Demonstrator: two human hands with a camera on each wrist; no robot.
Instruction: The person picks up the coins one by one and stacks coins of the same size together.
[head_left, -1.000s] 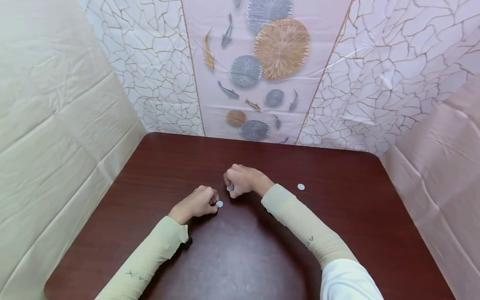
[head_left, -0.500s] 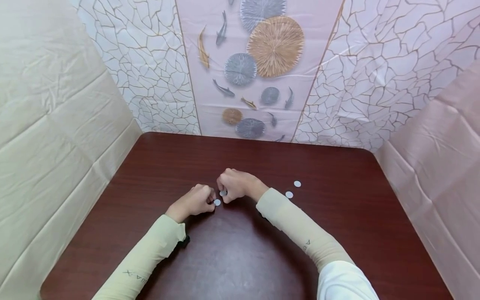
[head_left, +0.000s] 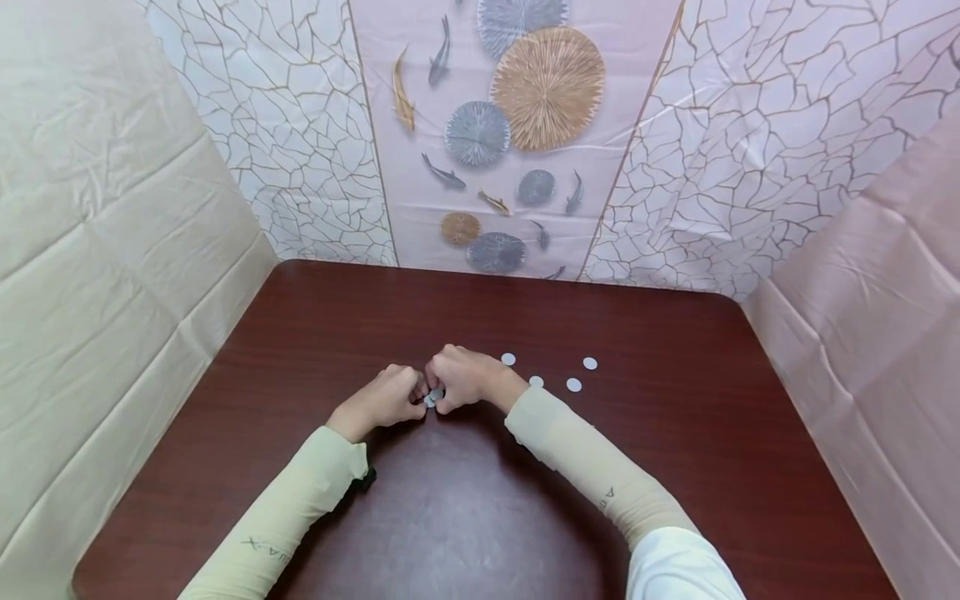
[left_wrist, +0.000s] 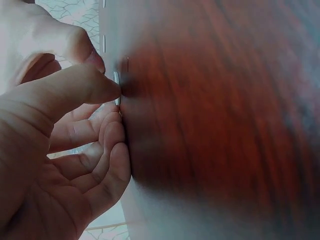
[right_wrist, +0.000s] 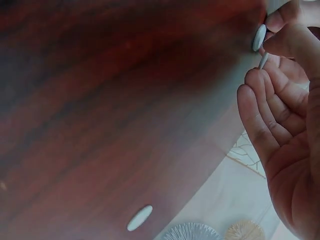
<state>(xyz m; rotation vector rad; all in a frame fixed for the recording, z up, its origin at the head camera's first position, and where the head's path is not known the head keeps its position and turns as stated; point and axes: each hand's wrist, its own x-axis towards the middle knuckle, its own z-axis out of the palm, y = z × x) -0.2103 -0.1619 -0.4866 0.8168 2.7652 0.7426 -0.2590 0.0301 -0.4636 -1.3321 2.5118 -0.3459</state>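
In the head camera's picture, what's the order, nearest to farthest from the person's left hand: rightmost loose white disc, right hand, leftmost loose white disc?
1. Right hand: immediately to the right.
2. Leftmost loose white disc: just beyond that hand's wrist.
3. Rightmost loose white disc: farther out to the right.

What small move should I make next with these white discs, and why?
Perhaps the right hand should ease its pinched disc onto the other disc at the left hand: in the head view the two seem to overlap, and the hands are right beside each other.
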